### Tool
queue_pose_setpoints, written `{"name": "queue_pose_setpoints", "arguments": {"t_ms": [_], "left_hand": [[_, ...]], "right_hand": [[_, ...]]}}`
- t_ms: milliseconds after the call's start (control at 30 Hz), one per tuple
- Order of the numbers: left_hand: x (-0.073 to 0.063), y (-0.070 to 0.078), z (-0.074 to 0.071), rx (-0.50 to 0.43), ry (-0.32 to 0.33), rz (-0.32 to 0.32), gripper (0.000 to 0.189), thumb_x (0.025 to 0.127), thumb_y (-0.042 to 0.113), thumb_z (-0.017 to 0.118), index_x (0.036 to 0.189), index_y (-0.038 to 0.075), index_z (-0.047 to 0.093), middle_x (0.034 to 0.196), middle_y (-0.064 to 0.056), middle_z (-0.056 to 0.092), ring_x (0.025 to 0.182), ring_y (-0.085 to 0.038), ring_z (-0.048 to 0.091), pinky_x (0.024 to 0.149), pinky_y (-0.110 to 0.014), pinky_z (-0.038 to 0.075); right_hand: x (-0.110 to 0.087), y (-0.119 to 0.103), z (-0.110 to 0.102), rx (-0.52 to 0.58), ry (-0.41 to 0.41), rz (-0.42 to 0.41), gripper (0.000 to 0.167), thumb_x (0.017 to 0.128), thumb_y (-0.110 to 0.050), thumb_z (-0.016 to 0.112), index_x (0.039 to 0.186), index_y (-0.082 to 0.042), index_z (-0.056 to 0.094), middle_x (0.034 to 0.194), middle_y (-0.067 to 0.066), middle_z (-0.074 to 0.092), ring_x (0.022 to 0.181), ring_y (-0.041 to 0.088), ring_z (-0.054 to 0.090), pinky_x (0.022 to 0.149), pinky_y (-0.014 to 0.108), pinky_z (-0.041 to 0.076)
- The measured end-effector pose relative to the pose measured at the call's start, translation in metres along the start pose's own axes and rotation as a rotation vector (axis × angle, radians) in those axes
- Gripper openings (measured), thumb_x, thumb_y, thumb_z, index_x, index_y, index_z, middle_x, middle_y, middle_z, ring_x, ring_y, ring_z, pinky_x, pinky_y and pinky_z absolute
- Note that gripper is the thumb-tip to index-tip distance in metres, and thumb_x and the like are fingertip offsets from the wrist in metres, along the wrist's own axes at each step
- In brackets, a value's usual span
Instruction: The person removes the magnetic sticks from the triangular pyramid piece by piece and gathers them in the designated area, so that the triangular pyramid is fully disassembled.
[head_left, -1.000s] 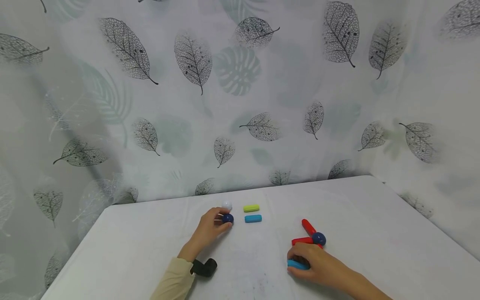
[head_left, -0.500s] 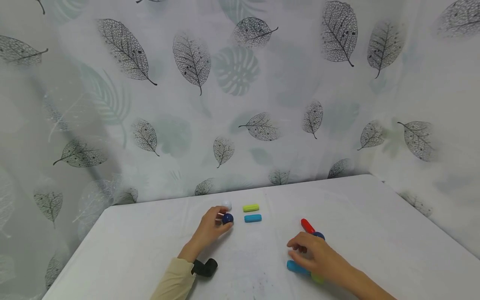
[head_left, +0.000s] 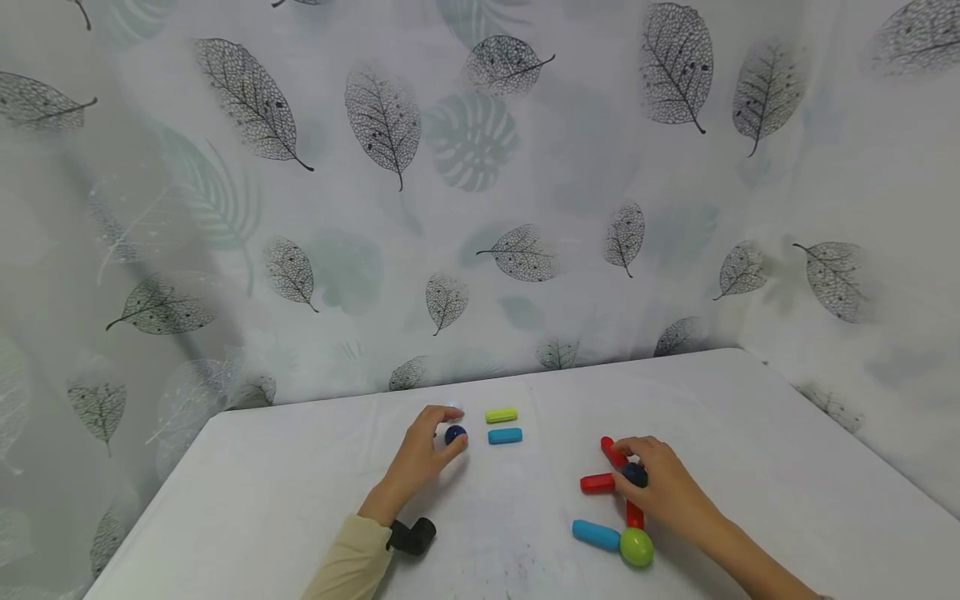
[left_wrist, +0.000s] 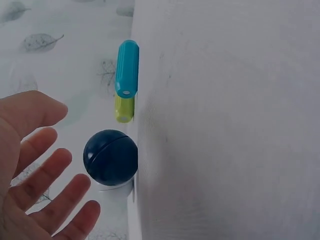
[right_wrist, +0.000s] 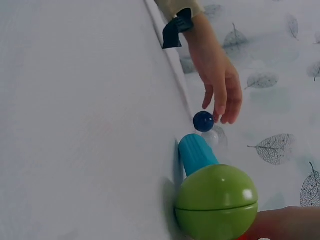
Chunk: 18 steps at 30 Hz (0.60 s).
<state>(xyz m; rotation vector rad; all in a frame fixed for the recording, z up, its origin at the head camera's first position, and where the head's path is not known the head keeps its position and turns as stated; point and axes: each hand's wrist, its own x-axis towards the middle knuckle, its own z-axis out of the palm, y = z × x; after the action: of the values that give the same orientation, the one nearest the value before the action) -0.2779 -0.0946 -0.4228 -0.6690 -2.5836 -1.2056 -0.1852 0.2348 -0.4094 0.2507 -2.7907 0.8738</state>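
Note:
My left hand (head_left: 415,457) is spread beside a dark blue ball (head_left: 454,435); the left wrist view shows a gap between the fingers and this ball (left_wrist: 110,157). A white ball (right_wrist: 211,139) is just behind it. My right hand (head_left: 671,492) curls thumb and fingers round another dark blue ball (head_left: 635,475), where three red rods meet: an upper rod (head_left: 608,448), a left rod (head_left: 596,483) and a lower rod (head_left: 634,515). At the lower rod's end is a green ball (head_left: 636,547) with a blue rod (head_left: 596,534) running left from it.
Between the hands, farther back on the white table (head_left: 300,467), lie a lime rod (head_left: 501,415) and a blue rod (head_left: 506,436). A black strap (head_left: 412,536) is round the left wrist. A leaf-patterned curtain (head_left: 480,208) hangs behind the table.
My right hand has left the front blue rod and moved up to the dark blue ball, uncovering the green ball. The left hand's fingers have spread away from its ball.

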Motion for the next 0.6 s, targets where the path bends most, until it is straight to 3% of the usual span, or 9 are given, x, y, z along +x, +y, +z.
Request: {"name": "queue_pose_setpoints", "arguments": {"t_ms": [400, 600], "left_hand": [[0.0, 0.014, 0.005, 0.043, -0.02, 0.131, 0.026, 0.089, 0.01, 0.068, 0.115, 0.009, 0.063, 0.116, -0.005, 0.061, 0.112, -0.024, 0.058, 0.099, -0.044, 0.046], [-0.003, 0.023, 0.006, -0.021, -0.082, 0.184, 0.025, 0.09, 0.007, 0.066, 0.115, 0.005, 0.062, 0.115, -0.007, 0.061, 0.111, -0.03, 0.058, 0.1, -0.046, 0.045]], "right_hand": [[0.003, 0.002, -0.001, 0.069, -0.056, 0.067, 0.032, 0.083, -0.011, 0.074, 0.111, 0.001, 0.063, 0.103, 0.008, 0.065, 0.086, 0.018, 0.055, 0.077, 0.037, 0.055], [0.002, 0.004, 0.0, 0.136, -0.126, -0.034, 0.029, 0.082, -0.007, 0.073, 0.109, -0.003, 0.065, 0.104, 0.006, 0.065, 0.088, 0.017, 0.056, 0.075, 0.026, 0.053]]}}
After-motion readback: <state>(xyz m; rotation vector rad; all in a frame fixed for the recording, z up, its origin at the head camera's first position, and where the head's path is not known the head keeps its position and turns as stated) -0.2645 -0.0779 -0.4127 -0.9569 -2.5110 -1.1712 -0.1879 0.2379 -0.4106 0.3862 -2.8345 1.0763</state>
